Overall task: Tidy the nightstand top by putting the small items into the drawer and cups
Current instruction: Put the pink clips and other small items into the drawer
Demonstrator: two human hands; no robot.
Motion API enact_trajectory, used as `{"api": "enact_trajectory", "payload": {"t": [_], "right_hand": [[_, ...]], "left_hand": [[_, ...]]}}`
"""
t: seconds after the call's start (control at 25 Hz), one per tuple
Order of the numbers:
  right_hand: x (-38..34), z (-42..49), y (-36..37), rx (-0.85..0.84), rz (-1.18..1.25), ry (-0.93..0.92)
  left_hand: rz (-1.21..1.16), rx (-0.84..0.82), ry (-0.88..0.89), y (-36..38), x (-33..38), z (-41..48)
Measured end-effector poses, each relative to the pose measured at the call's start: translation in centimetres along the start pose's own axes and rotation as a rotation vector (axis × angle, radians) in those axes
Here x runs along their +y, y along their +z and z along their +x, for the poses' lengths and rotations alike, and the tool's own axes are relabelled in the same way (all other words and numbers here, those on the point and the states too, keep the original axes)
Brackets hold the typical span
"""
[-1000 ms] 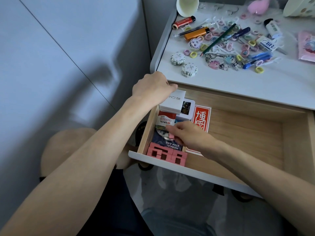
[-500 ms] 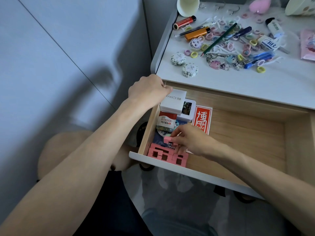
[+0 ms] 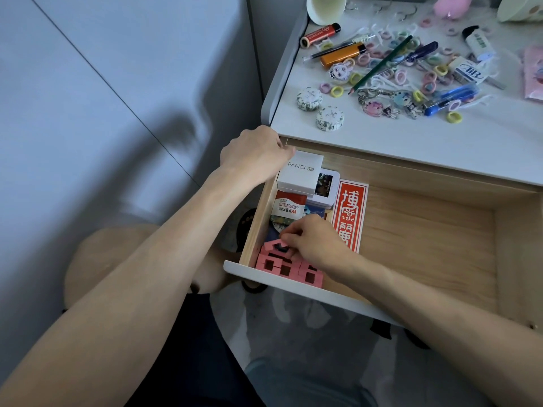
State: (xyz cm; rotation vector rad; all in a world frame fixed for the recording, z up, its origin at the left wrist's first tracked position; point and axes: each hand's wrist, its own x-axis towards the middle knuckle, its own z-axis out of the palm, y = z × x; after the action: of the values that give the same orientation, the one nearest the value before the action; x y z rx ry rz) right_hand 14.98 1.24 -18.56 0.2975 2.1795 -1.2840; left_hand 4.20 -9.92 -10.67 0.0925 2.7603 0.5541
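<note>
The white nightstand top [image 3: 440, 142] is the biggest thing here, and its far half is littered with small items. Under it the wooden drawer [image 3: 514, 259] stands pulled out toward the person, whose two bare arms reach into its left end. The left hand [image 3: 252, 155] sits at the drawer's back left corner, knuckles up and fingers curled under, against the far corner of a white box [image 3: 299, 174] – I cannot tell whether it grips anything. The right hand [image 3: 314, 242] is lower in the drawer near the front wall, its fingertips pinching a pink block [image 3: 271, 245] that lies tilted on a row of pink blocks [image 3: 276, 267] packed in the front left corner. Just beside that hand a long red card [image 3: 351, 212] lies flat on the drawer floor, and the white box rests on a stack of smaller packets. Up on top, one pale cup [image 3: 324, 7] stands at the back left edge. In front of it lie an orange lighter [image 3: 342, 55], a green pencil [image 3: 382, 64] and a blue pen [image 3: 452, 96] among many coloured hair ties – with two round patterned tins [image 3: 329, 118] nearest the front.
</note>
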Motion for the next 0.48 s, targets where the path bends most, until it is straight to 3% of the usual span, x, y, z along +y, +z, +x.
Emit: {"api": "enact_trajectory", "payload": {"t": [0.48], "right_hand": [[0.17,0.29,1.25,0.001,-0.328,-0.173]], "left_hand": [[-0.001,-0.004,0.019,-0.08,0.23,-0.13]]}}
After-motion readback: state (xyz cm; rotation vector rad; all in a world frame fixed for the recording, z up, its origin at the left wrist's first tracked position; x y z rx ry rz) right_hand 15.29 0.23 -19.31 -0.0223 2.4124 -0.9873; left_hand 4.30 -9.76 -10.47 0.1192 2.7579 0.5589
